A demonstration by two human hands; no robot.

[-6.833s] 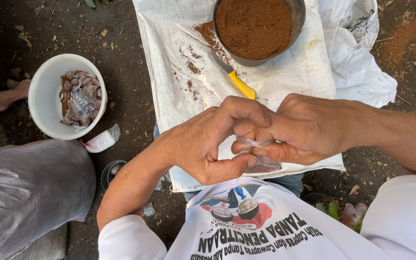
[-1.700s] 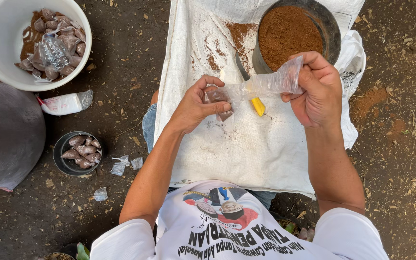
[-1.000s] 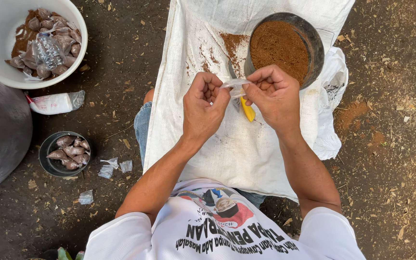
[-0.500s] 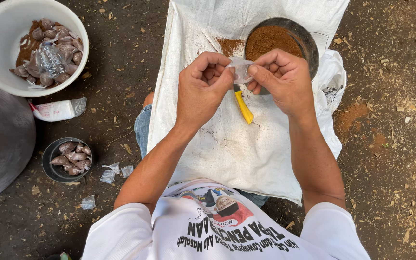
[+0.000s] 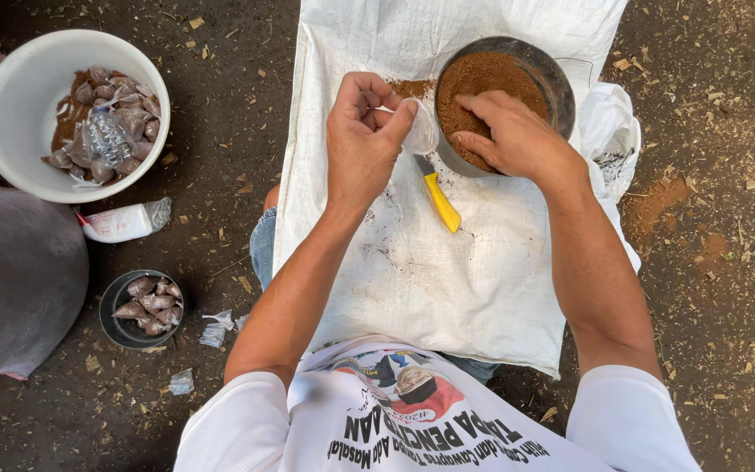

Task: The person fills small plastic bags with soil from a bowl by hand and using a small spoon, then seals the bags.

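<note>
Far to the left of both hands stands a white bucket (image 5: 10, 96) with small filled brown packets and a clear plastic bottle inside. Below it on the dirt ground lies a white packet (image 5: 124, 221), and lower a small dark bowl (image 5: 114, 316) holds more filled packets. Some scraps of clear plastic (image 5: 213, 330) lie just beside this bowl.

The left hand (image 5: 362, 140) is over a white sack (image 5: 412, 271) that is spread across the person's lap. Its fingers (image 5: 376, 103) are curled and pinch the edge of a small clear plastic bag (image 5: 419, 129), which sits between the two hands, at the tips of the left fingers and just beside the rim of the pan. Directly under the bag, below the fingertips, a knife with a yellow handle (image 5: 440, 201) lies on the sack.

The right hand (image 5: 510, 135) is to the right of the bag. Its fingers (image 5: 482, 105) are bent down into the brown powder in a round dark pan (image 5: 559, 83); whether they grip any powder, I cannot tell.
</note>
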